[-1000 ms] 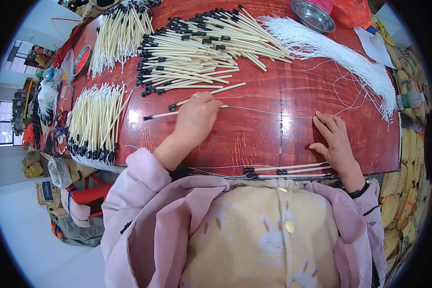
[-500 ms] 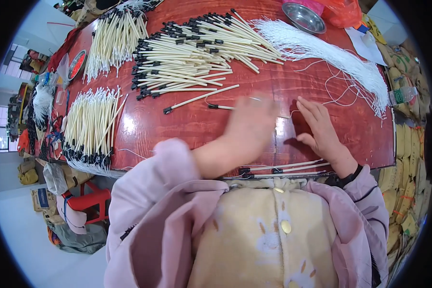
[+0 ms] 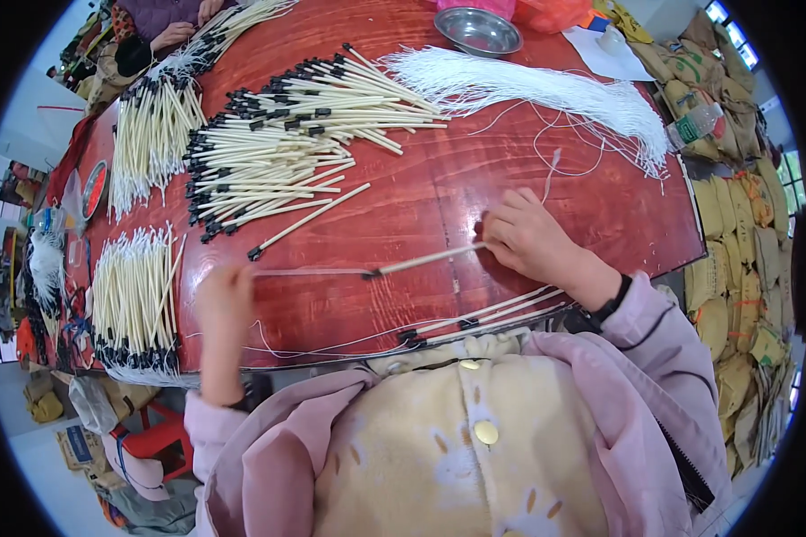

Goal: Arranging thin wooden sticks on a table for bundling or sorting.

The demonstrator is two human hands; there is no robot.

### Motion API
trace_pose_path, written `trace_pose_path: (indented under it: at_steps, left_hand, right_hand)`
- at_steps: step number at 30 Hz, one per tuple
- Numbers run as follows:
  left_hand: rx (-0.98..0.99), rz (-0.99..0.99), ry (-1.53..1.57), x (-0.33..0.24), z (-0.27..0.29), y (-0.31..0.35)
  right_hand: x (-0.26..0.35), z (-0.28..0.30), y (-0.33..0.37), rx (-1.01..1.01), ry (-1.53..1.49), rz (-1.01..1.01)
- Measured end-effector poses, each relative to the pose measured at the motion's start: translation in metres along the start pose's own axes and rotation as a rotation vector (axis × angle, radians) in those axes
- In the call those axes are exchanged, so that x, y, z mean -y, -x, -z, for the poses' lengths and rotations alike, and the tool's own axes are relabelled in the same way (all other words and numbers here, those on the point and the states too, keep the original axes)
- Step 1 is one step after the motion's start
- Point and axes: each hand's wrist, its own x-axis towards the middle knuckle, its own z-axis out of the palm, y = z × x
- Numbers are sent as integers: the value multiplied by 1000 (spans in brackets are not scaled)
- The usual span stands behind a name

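Observation:
My right hand (image 3: 533, 238) pinches the right end of a pale, thin stick (image 3: 432, 258) with a black clip-like piece on its left end. From that black end a white string (image 3: 312, 271) runs taut to my left hand (image 3: 224, 309), whose closed fingers are slightly blurred. A white string tail (image 3: 552, 170) also rises beside my right hand. Between me and the held stick, a few similar sticks (image 3: 488, 319) lie along the table's near edge. One single stick (image 3: 318, 219) lies apart, just below the large pile of sticks (image 3: 269, 148).
White strings (image 3: 528, 85) lie bundled across the far right of the red table (image 3: 394, 210). Two more stick bundles (image 3: 134, 291) (image 3: 157, 130) lie at left. A metal bowl (image 3: 477, 32), a plastic bottle (image 3: 695, 125) and stacked sacks (image 3: 716, 268) stand beyond. Another person's hand (image 3: 172, 36) shows top left.
My left hand has swung from the middle to the left, drawing the string out straight. My right hand has closed on the stick's end. The view has shifted, showing another person at top left.

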Motion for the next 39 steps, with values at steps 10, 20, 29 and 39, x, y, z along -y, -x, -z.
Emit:
trace_pose_path:
  at_steps: [10,20,29,39]
  left_hand:
    - [-74,44,-311,24,67,65]
    - [2,-635,88,-270,-132,-144]
    - [318,-727,-24,-221,-114,-75]
    - [317,-669,-200,-95,-28,7]
  right_hand:
    - [-10,53,40,260,-273,-140]
    - [-11,21,16,125,9,-321]
    - [-32,24,39,16,7,-420]
    - [-19,2,2,150,144,-197]
